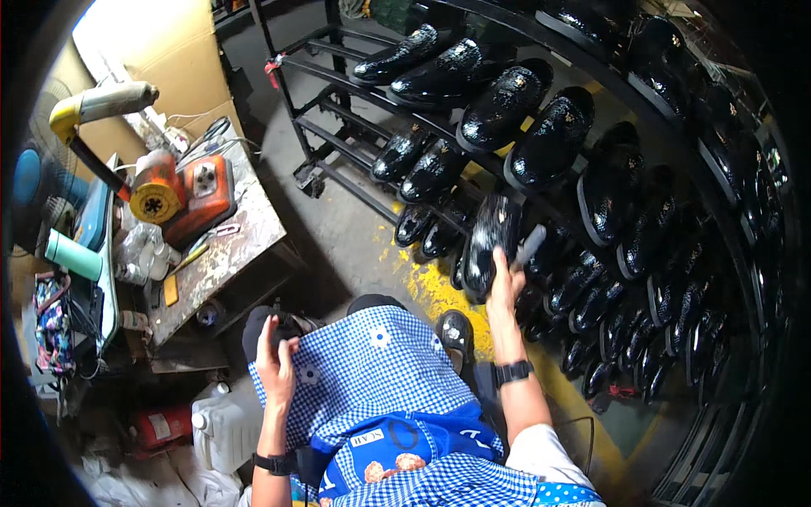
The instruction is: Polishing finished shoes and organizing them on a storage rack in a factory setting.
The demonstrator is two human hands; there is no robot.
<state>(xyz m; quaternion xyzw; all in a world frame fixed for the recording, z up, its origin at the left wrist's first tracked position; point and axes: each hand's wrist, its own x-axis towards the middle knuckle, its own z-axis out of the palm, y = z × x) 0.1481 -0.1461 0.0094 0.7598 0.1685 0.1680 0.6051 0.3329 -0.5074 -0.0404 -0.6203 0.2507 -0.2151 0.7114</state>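
Note:
My right hand (502, 286) reaches forward to the black metal rack and grips a glossy black shoe (492, 235) with the thumb on top. Its other fingers are partly hidden. A blurred pale grey piece (530, 244) sticks out beside that hand, and I cannot make out what it is. My left hand (274, 362) hovers over the left side of my blue checked apron (372, 363), holding nothing, its index finger raised and the others loosely bent. Several similar shiny shoes (553, 135) rest on the rack's bars (355, 82) around the held one.
To the left stands a worn workbench (245, 253) with an orange machine (203, 190), a yellow-armed lamp-like fixture (101, 103) and a mint-green cylinder (74, 255). A white jerrycan (226, 431) and a red container (165, 425) sit below. Yellow paint (439, 291) marks the floor.

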